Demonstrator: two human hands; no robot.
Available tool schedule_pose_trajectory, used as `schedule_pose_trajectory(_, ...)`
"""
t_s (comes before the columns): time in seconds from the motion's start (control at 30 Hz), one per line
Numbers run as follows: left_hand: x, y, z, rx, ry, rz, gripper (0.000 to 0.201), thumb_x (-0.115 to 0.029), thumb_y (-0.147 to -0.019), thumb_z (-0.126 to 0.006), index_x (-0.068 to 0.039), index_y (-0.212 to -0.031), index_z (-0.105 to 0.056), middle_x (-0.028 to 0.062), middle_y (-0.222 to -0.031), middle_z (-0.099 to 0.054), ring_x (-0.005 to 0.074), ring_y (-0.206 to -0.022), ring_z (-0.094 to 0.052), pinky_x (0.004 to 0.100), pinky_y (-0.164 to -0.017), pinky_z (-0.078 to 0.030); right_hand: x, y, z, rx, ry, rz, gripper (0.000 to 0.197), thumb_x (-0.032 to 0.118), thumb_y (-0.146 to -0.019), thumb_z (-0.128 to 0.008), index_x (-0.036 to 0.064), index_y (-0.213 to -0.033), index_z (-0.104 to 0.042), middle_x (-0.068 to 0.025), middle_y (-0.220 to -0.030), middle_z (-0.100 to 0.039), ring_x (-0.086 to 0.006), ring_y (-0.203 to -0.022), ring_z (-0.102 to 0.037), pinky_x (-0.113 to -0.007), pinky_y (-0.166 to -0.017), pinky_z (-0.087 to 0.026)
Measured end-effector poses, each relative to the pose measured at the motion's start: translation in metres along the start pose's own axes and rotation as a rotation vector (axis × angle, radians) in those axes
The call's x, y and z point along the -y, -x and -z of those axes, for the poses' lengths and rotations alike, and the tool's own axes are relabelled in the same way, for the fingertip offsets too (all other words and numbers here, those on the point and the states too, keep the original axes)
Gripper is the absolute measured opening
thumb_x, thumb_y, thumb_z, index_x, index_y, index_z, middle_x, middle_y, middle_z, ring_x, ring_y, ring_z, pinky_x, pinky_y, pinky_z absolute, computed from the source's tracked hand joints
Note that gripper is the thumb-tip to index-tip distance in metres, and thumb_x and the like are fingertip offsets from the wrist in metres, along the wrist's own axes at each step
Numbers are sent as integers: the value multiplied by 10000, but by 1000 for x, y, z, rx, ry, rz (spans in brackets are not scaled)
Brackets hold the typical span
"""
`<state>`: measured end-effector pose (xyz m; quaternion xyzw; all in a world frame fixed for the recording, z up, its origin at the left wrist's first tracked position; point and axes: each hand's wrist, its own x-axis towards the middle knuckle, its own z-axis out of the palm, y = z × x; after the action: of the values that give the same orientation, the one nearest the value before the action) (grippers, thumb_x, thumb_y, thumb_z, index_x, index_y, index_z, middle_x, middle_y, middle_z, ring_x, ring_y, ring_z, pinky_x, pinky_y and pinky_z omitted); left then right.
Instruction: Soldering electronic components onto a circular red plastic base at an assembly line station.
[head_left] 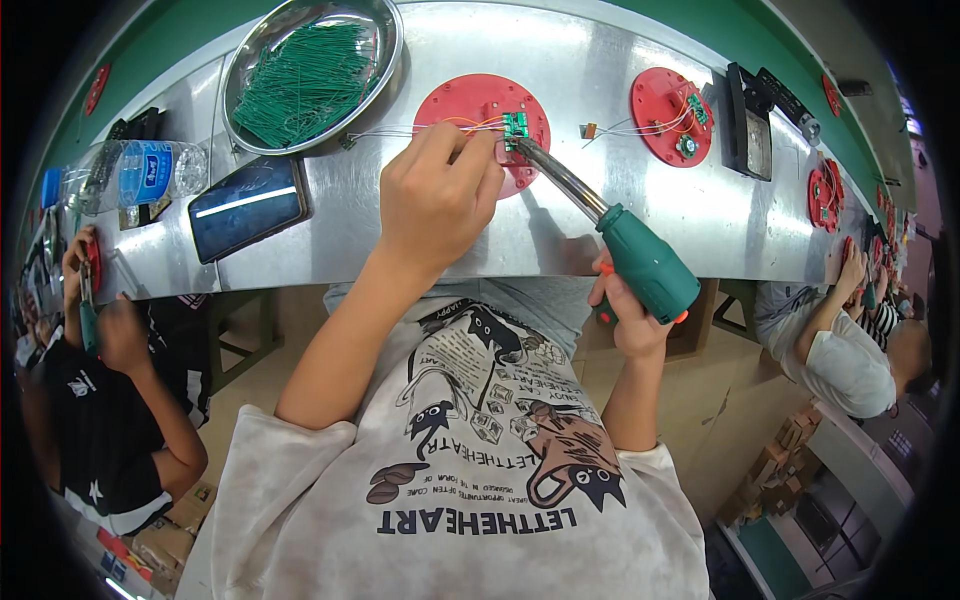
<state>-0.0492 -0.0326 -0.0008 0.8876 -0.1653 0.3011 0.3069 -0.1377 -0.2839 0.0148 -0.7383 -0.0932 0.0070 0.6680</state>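
Observation:
A small green circuit board (516, 128) sits on a round red plate (455, 96) on the metal bench. Thin orange and pale wires run leftward from the board. My left hand (438, 195) is closed over the plate, its fingertips pinching thin wire at the board's left edge; the exact grip is partly hidden by the knuckles. My right hand (630, 308) grips the green handle of a soldering gun (648, 262) from below. The gun's metal barrel slants up and left, with its tip at the board, close beside my left fingertips.
A steel bowl (394, 75) of green wires stands at the back left. Nearer are a dark tablet (247, 210) and a plastic bottle (130, 175). Another red plate (655, 95) with boards lies to the right, beside a black tray (748, 125). Other people work at both sides.

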Motion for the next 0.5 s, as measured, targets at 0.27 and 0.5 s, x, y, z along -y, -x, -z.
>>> schedule_pose_trajectory(0.27,-2,-2,0,-25,23,-10,181,-34,-779,-711,-13,-957,-727,69,-785,-590,225,-664,-621,355,-567,-510,11,-4,-1,-76,-25,-111,356,83,-924,-643,-73,-1239,-587,-186,-991,-668,-189,-635,-612,-292,-559,-500)
schedule_pose_trajectory(0.5,-1,1,4,17,25,33,171,-26,-783,-709,-18,-953,-728,74,-785,-598,236,-667,-626,365,-569,-507,8,-7,12,-240,-11,27,391,137,-937,-609,-102,-1244,-580,-190,-1005,-679,-207,-552,-616,-307,-503,-486)
